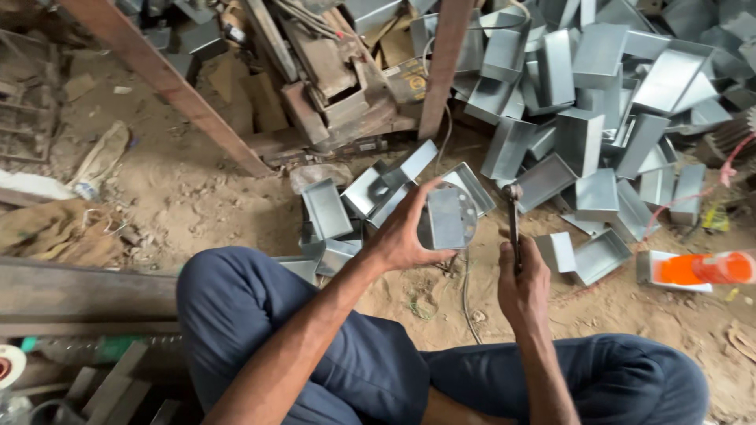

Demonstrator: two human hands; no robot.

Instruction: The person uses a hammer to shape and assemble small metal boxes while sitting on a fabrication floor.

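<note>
Both hands raised, apparently gripping.

The person wears dark navy trousers of plain cloth, creased in soft folds over both knees and thighs. Both forearms are bare, with no sleeve, watch or band showing, and the left hand and right hand are ungloved. A shirt, if worn, lies outside the view.

I see a heap of grey metal boxes beyond the hand, an orange-white package right of it, rusty beams left
</note>
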